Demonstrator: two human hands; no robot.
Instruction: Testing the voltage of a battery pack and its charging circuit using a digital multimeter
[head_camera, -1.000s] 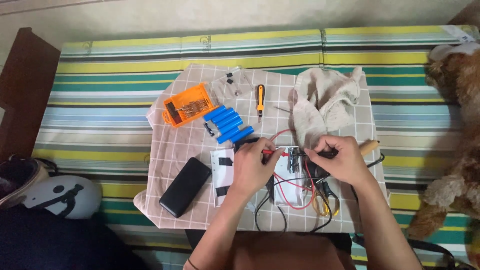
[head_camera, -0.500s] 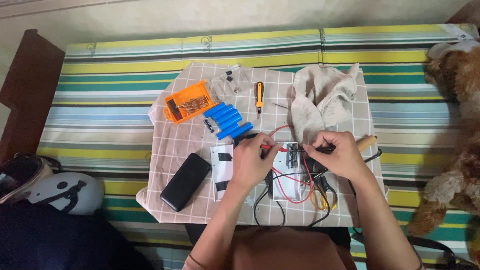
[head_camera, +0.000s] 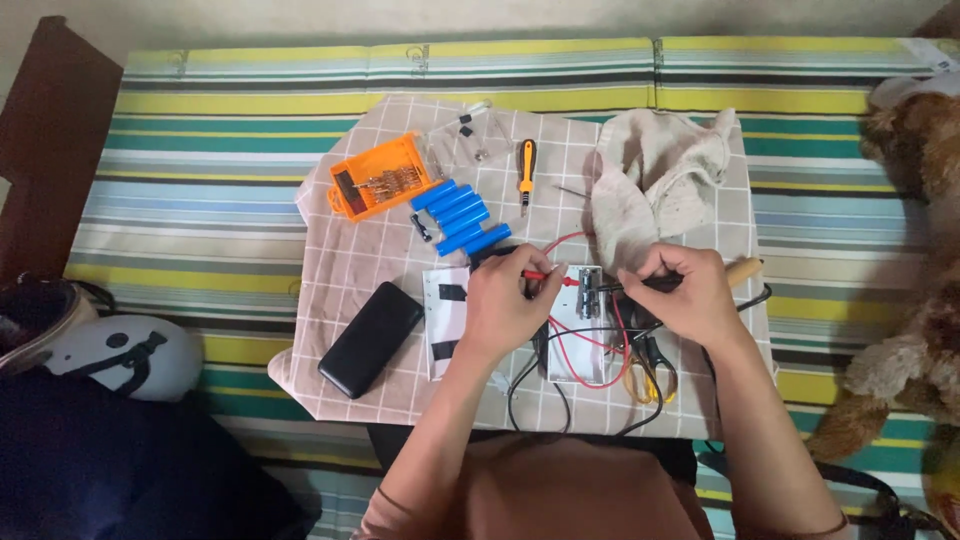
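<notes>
My left hand (head_camera: 510, 300) pinches a red test probe (head_camera: 548, 277) whose tip points right at a small circuit board (head_camera: 588, 292) on a white breadboard (head_camera: 575, 340). My right hand (head_camera: 683, 290) grips a black probe (head_camera: 640, 286) that comes at the same board from the right. Red and black wires (head_camera: 585, 365) loop below the board toward me. Both hands rest over a checked beige cloth (head_camera: 380, 270) spread on a striped mattress.
On the cloth lie an orange bit case (head_camera: 380, 177), several blue battery cells (head_camera: 460, 215), an orange-handled screwdriver (head_camera: 526, 170), a crumpled rag (head_camera: 655, 175) and a black phone-like slab (head_camera: 371, 338). A white helmet (head_camera: 120, 355) sits left; a furry dog (head_camera: 920, 250) lies right.
Both hands stay on the probes at the board, and the left hand has edged slightly up and left. The view has shifted a little.
</notes>
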